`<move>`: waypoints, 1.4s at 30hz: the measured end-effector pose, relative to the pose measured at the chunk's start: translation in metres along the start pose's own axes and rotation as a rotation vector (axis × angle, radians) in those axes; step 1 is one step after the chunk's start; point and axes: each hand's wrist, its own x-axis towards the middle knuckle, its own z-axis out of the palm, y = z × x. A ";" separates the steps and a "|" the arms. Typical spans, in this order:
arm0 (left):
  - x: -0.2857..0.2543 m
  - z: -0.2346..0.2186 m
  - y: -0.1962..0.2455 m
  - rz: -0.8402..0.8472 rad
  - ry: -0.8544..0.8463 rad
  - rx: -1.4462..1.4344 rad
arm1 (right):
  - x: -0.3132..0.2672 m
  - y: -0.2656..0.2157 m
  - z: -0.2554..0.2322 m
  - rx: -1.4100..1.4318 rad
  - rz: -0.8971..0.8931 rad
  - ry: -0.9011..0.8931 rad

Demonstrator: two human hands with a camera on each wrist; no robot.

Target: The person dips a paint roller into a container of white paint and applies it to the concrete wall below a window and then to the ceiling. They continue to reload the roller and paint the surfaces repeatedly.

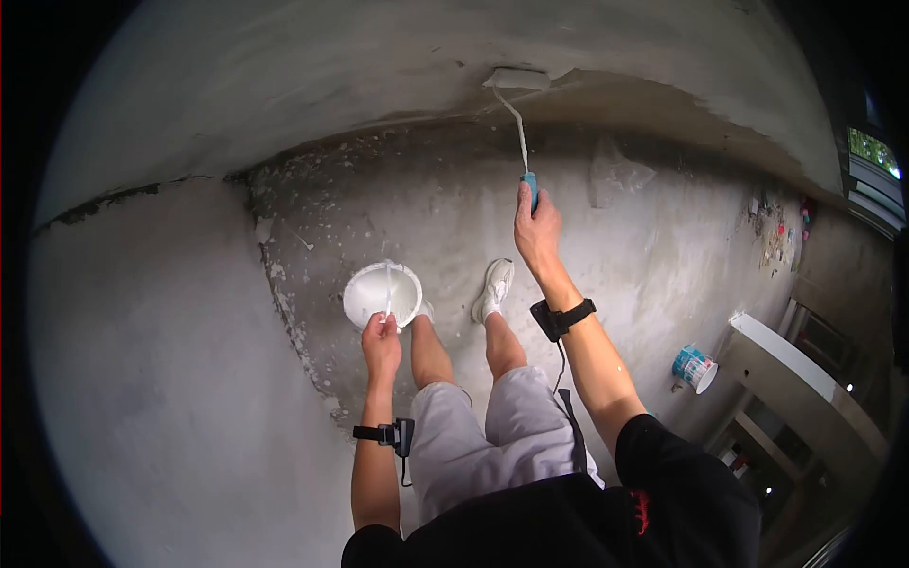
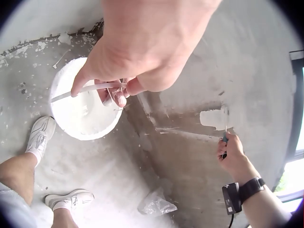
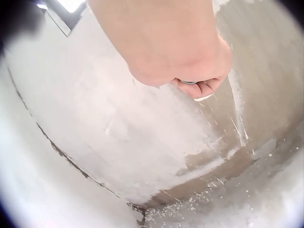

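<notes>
My right hand [image 1: 538, 227] grips the blue handle of a paint roller [image 1: 518, 79]. The white roller lies against the wall [image 1: 653, 57] in front, at the border between pale coated and darker bare surface. In the right wrist view the hand [image 3: 199, 71] hides nearly all of the roller. Lower on the left, my left hand [image 1: 381, 346] holds a white bucket [image 1: 354, 293] by its strap-like handle. The left wrist view shows fingers curled round that handle [image 2: 90, 88], with white paint on the fingertips and inside the bucket [image 2: 64, 118].
A crumpled clear plastic bag [image 1: 620, 172] lies on the floor near the wall. Farther right are a blue-and-white pail [image 1: 694, 367] and a pale-topped board structure [image 1: 786, 355]. White splatters mark the floor along the left wall [image 1: 142, 312]. A window [image 1: 873, 175] is at the right.
</notes>
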 end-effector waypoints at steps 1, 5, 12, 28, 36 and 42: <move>0.001 0.001 0.001 0.000 0.019 -0.016 | -0.003 -0.008 -0.007 0.042 -0.004 0.021; 0.005 0.003 -0.014 0.012 0.042 -0.042 | -0.012 -0.021 -0.024 0.073 -0.046 0.032; 0.001 0.007 -0.011 0.026 0.041 -0.031 | -0.007 -0.022 0.003 0.049 -0.041 0.001; 0.004 -0.005 -0.017 -0.075 -0.014 0.016 | 0.072 0.035 0.107 -0.174 0.033 -0.175; 0.013 -0.009 -0.028 -0.025 0.032 0.059 | 0.029 0.002 0.021 0.059 -0.011 0.013; 0.019 -0.007 -0.025 -0.005 0.033 0.035 | 0.014 -0.014 -0.020 0.134 -0.075 0.115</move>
